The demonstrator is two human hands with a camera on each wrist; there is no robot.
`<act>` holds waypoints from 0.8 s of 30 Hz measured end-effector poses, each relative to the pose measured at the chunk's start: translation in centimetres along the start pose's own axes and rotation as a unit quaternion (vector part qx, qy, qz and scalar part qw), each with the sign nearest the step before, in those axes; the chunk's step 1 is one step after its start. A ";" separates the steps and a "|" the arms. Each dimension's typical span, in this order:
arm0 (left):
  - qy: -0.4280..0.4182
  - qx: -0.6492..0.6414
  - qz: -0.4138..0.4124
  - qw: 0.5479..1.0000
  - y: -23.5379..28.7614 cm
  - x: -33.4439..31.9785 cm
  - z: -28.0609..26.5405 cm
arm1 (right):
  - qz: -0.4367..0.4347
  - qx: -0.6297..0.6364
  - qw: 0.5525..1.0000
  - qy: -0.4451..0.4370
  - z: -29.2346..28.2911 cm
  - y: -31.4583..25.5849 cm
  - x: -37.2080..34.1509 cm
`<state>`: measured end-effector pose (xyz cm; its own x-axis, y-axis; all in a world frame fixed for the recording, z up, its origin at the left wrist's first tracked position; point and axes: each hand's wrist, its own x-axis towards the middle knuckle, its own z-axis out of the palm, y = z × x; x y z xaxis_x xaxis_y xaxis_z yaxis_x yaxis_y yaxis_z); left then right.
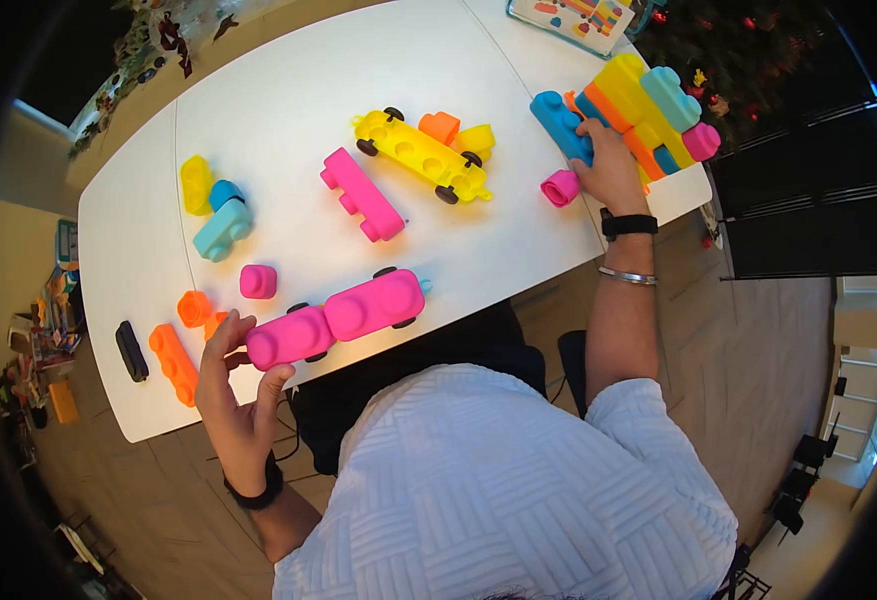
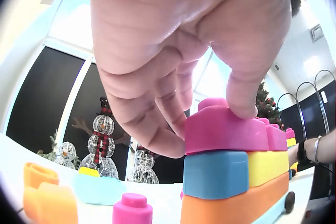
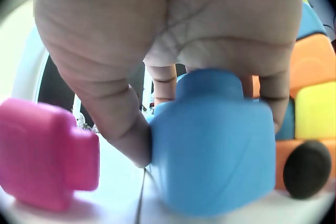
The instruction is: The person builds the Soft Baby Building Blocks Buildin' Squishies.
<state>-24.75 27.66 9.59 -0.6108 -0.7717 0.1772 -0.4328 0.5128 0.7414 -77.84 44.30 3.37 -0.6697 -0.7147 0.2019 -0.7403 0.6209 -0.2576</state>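
My left hand [image 1: 234, 400] is at the near edge of the table, its thumb and fingers around the left end of a pink block [image 1: 289, 338]. In the left wrist view that pink block [image 2: 226, 132] tops a wheeled stack, over a blue block [image 2: 215, 174], a yellow block [image 2: 265, 167] and an orange layer [image 2: 231, 203]. A second pink block [image 1: 377, 303] continues the stack to the right. At the right, my right hand [image 1: 611, 165] grips a long blue block [image 3: 212, 145], thumb on one side and fingers on the other. A small pink block [image 3: 37, 153] lies beside the thumb.
A tall wheeled stack [image 1: 649, 110] stands right of the right hand. Mid-table are a yellow wheeled base [image 1: 419, 158] and a long pink block [image 1: 362, 195]. Orange blocks [image 1: 173, 362], a light blue block [image 1: 224, 230] and a black object [image 1: 132, 350] lie at the left.
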 end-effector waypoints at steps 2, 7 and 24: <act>0.032 -0.018 0.020 0.999 0.0 0.1 0.6 | -0.031 0.010 0.999 -0.010 -1.5 -1.5 0.3; 0.022 -0.060 -0.015 0.998 0.4 0.2 1.0 | -0.251 0.189 0.945 0.090 -8.3 -11.8 -2.5; 0.063 -0.010 0.057 0.996 0.7 0.6 2.2 | -0.468 0.143 0.864 -0.117 -6.7 -22.9 -10.3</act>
<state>-26.83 28.41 8.81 -0.5664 -0.7511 0.3392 -0.3521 0.5926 0.7245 -54.33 39.59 13.55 0.2703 -0.9271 0.2598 -0.8841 -0.3458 -0.3142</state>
